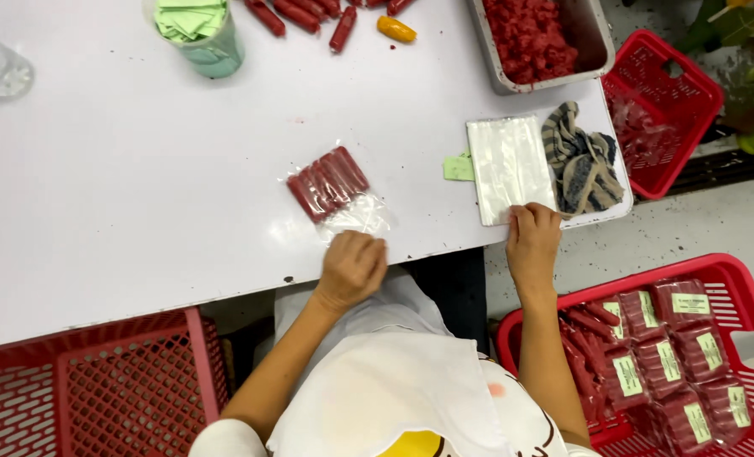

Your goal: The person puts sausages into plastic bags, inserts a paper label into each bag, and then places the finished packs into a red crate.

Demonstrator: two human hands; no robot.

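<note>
A clear plastic bag of several red sausages (329, 184) lies on the white table (140, 169). My left hand (353, 264) is curled over the bag's open end at the table's front edge. My right hand (532, 241) rests with its fingertips on the near edge of a stack of empty clear bags (509, 166). A small green label (458, 167) lies just left of that stack.
A striped cloth (581, 161) lies right of the bags. A metal tray of red meat (536, 38), loose sausages (301, 14) and a cup of green labels (197, 32) stand at the far side. Red baskets stand at lower left (98, 381), far right (660, 110), and lower right with packed sausages (664, 355).
</note>
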